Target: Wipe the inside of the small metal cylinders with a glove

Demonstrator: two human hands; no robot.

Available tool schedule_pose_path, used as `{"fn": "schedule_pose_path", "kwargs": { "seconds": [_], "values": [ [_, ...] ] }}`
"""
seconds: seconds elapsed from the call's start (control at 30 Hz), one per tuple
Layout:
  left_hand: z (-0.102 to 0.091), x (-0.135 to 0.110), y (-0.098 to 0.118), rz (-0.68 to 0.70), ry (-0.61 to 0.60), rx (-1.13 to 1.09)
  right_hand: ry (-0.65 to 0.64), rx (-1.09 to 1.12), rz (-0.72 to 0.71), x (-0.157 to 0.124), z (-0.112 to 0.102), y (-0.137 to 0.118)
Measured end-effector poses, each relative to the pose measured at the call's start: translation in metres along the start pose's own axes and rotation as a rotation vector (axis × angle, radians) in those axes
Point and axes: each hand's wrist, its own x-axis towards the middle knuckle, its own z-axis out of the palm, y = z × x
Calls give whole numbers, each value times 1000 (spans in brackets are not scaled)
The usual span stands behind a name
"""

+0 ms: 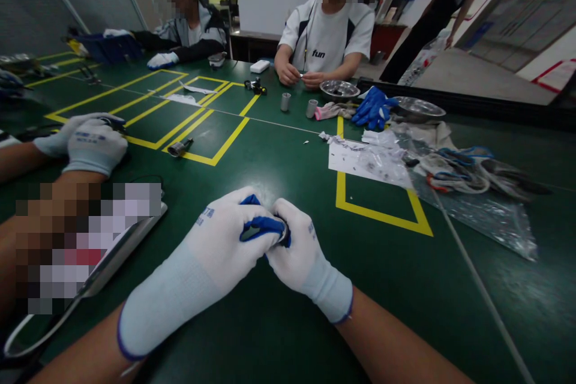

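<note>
Both my hands wear white gloves with blue palms and pale blue cuffs, and they meet low over the green table (297, 162). Between them is a small dark ring-shaped part (284, 233) with a shiny edge, mostly covered by the gloves. My left hand (229, 234) pinches it from the left with thumb and fingers. On the other side my right hand (299, 249) is closed around it, its fingertips hidden. Farther off to the left, a short metal cylinder with a dark end (180, 147) lies inside a yellow taped box.
A co-worker's gloved hands (94, 141) are at my left, beside a flat device (130, 240). Two grey cylinders (285, 102) stand ahead. At right lie a white paper (355, 159), blue gloves (374, 109), metal bowls (339, 90) and a plastic bag (495, 222). People sit opposite.
</note>
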Motion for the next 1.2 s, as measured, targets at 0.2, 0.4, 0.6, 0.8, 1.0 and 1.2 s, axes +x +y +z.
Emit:
{"fn": "schedule_pose_path", "kwargs": {
  "seconds": [0.2,0.4,0.6,0.8,1.0,1.2],
  "values": [
    [7,3,8,-202,84,-42,33,-36,-11,1,2,3],
    [6,5,5,-279,119,-47,20,-10,0,2,1,4],
    [-8,1,-18,-230,151,106,146,-3,15,2,-1,4],
    [-19,-9,-24,-237,-355,455,165,18,-2,2,0,8],
    [-16,-13,-8,-238,-474,592,143,40,4,1,-1,7],
    [-4,-21,-14,-231,-466,631,140,69,10,0,-2,6]
  ]
}}
